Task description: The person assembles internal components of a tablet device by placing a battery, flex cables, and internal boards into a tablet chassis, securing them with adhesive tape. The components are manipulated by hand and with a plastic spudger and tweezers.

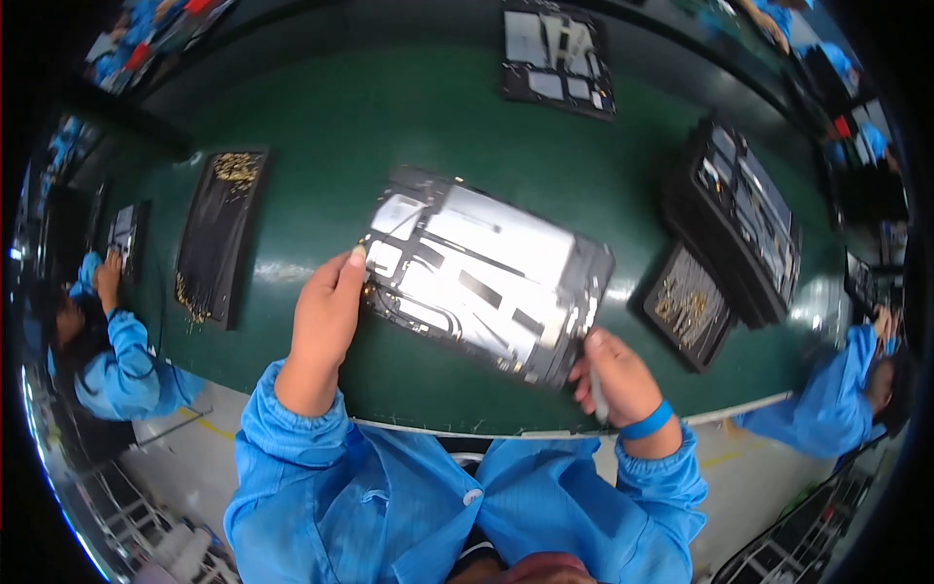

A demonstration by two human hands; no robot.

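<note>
A black tray [407,180] holds an opened flat electronic device [486,282], tablet-like, with silver plates, black strips and thin cables showing. It is tilted and partly blurred above the table in front of me. My left hand [326,311] grips the tray's left edge, thumb on top and fingers hidden beneath. My right hand [620,382] is closed at the lower right corner, thumb on top. A slim pale grey pen-like tool [597,397] is also in that hand, pointing down toward me; its kind is unclear.
On the green table [321,127] a black tray of thin gold-tipped cables [216,238] lies left. To the right, a stack of black trays [744,224] overlaps a box of gold-tipped pieces [686,302]. Another device tray [557,58] lies far. People sit at both sides.
</note>
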